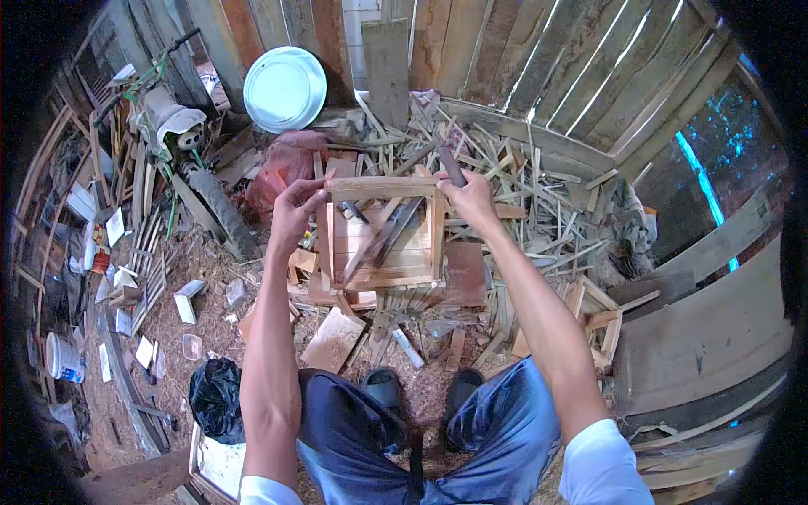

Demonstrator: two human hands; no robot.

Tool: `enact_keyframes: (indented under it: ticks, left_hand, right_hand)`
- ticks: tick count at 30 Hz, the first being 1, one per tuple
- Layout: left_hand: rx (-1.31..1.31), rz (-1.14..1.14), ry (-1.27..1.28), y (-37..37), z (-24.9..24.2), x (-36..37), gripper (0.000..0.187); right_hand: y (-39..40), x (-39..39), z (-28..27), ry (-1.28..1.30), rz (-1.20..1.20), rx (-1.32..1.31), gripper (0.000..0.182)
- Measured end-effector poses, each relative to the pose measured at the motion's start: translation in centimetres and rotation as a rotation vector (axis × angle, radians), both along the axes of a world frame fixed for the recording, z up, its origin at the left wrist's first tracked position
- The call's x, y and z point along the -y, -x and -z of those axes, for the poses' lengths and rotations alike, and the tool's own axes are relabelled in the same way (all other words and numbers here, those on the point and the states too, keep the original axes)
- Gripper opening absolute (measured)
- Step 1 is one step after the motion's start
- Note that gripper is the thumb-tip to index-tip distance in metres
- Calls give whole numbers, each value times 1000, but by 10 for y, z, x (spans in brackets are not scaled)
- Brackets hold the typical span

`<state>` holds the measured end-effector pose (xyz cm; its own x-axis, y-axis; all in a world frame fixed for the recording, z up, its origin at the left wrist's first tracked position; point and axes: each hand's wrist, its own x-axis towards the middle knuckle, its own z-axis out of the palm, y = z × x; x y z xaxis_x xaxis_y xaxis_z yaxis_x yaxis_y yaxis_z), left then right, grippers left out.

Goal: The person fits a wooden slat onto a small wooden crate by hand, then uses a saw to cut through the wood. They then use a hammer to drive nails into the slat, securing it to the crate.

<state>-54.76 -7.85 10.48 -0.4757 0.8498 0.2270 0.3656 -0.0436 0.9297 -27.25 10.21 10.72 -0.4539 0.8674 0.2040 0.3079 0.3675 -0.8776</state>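
A rectangular wooden frame [379, 187] with slats across it is held up in front of my knees. The fingers of my left hand [296, 209] pinch its upper left corner. At the upper right corner my right hand [468, 199] is closed around a dark brown handle [451, 166], which sticks up past the fingers; the thumb lies against the frame. What the handle belongs to is hidden in the hand. Within the frame's outline a long dark strip [396, 231] runs at a slant, and a short black piece [353, 211] shows near the upper left.
Thin wood offcuts [539, 202] are heaped behind and to the right. A second small wooden frame [599, 318] lies at right. A black plastic bag [217, 400] sits left of my legs. A pale blue basin [284, 89] leans on the plank wall, near a red sack [284, 168].
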Motion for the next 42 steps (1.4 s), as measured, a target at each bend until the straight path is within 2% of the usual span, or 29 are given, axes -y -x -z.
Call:
enact_keyframes:
  ticks: [6,22,25,28,35,42]
  left_hand:
    - [156,20,-26,5,8,-3,32]
    - [178,10,-42,-2,1,-3,32]
    - [377,22,-78,0,1,-3,36]
    - [365,-47,-61,1,6,-7,31]
    - [368,12,-90,11,16,-9,28]
    - [363,-26,-42,4,2,-9,25]
  right_hand:
    - [2,-2,3,-54,8,1,23]
    - [4,0,-3,-15,68,51,24]
    - [7,-7,8,2,38,5,23]
    - [8,-9,11,-2,17,-55,23]
    - [6,-7,7,-12,21,-44,23]
    - [4,-8,6,50,-36,-68,22]
